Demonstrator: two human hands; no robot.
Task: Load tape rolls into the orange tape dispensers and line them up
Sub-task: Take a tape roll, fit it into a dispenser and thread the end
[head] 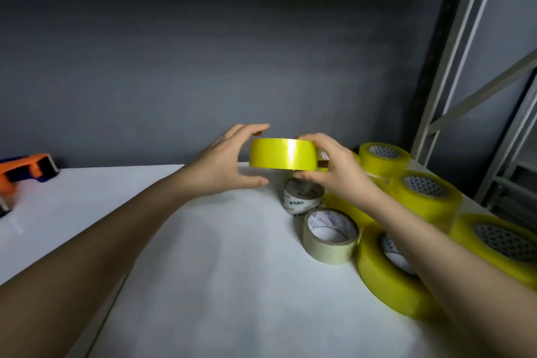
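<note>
I hold a yellow tape roll flat in the air above the white table. My left hand grips its left side, fingers over the top and thumb underneath. My right hand grips its right side the same way. An orange and blue tape dispenser stands at the far left of the table, well away from both hands. A second dispenser's edge shows at the left border.
Several yellow tape rolls lie on the right of the table, one under my right forearm. A pale roll and a small white-cored roll sit below the held one. A grey metal rack stands right.
</note>
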